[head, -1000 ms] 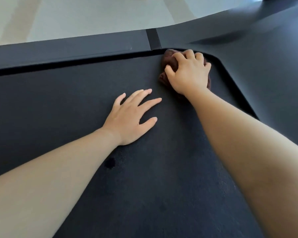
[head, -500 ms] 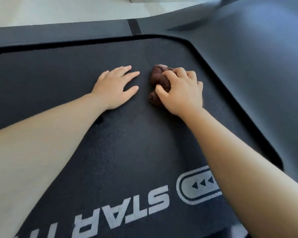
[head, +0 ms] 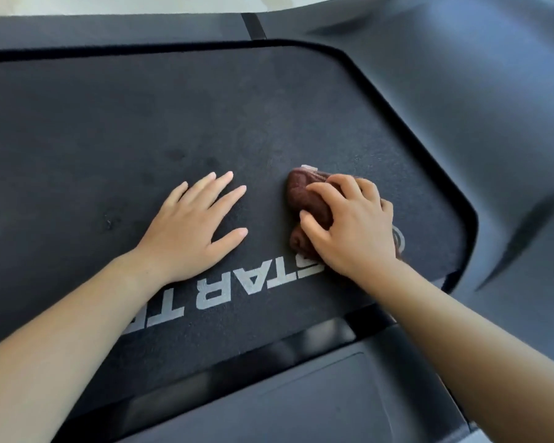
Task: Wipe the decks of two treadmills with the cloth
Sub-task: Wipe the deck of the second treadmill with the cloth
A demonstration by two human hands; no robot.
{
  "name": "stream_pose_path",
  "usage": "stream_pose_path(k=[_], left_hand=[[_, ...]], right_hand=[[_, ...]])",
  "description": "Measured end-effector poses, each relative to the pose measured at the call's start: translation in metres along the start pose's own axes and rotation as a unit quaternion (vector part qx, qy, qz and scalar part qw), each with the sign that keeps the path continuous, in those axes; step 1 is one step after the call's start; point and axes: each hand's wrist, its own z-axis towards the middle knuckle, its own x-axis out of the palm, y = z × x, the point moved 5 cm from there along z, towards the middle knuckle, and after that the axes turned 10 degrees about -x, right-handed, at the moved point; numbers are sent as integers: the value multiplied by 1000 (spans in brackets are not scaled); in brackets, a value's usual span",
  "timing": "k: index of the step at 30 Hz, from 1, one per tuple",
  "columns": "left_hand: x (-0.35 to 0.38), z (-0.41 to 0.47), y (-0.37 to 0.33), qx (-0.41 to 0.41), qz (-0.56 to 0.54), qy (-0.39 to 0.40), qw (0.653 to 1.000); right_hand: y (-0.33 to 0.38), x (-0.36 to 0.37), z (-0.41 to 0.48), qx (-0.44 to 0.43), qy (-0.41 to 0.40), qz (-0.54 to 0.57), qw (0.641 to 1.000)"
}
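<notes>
Currently the cloth (head: 306, 199), a bunched brown wad, lies on the dark belt of the treadmill deck (head: 141, 123), right of centre and near the belt's right-hand edge. Its long axis runs from the far side toward the wearer, nearly upright in the head view. A small pale tag (head: 309, 168) shows at the far end.

The right hand (head: 352, 225) grips the cloth from above, fingers and thumb curled round it, and holds it against the belt. The left hand (head: 192, 228) lies flat on the belt just left of the cloth, not touching it, with its fingers straight and slightly spread.

White lettering (head: 237, 286) on the belt appears upside-down from this position. "TAR T" is legible. The first letter, apparently an S, is partly covered by the right hand, and the rest is hidden by the left forearm. Part of a white oval emblem (head: 399, 240) shows at the right hand's outer edge.
</notes>
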Motion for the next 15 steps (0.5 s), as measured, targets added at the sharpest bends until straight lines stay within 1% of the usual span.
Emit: stream_pose_path(k=[5, 8, 9, 13, 15], left_hand=[[-2, 0, -1, -17, -14, 4, 1000], [-4, -11, -1, -18, -29, 8, 999], [-5, -17, -1, -13, -35, 8, 999], [-9, -38, 11, 7, -54, -2, 999], [-12, -30, 21, -2, -56, -7, 998]], right_hand=[[3, 18, 59, 29, 19, -5, 999], [10, 18, 63, 47, 38, -2, 998], [15, 14, 54, 36, 41, 3, 998], [42, -2, -12, -59, 25, 6, 998], [47, -4, -28, -68, 19, 9, 997]])
